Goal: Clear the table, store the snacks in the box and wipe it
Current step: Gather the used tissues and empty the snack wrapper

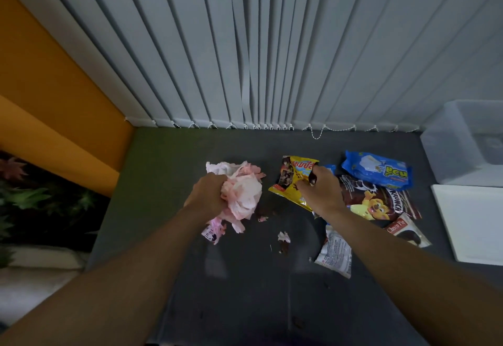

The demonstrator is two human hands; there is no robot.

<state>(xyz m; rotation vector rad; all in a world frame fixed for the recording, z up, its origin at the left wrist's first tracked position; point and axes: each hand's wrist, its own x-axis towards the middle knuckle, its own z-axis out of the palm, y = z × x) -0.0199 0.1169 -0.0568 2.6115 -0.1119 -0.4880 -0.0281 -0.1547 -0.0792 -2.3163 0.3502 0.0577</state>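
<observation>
Near side of the table (245, 305) is wide open, easy way in; back left corner too; middle's tighter, a paper wad (242, 193) left, a yellow packet (288, 179) right, narrow gap between with scraps (284, 238) (crumbs, really); right side's jammed with packets (378, 201), then a white lid (473, 223) and clear box (462, 141); blinds (245, 60) wall off the back.

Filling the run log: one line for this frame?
left hand: grips crumpled pink-white wrappers | right hand: pinches yellow snack packet | clear box: far right | table: scraps lying loose
</observation>
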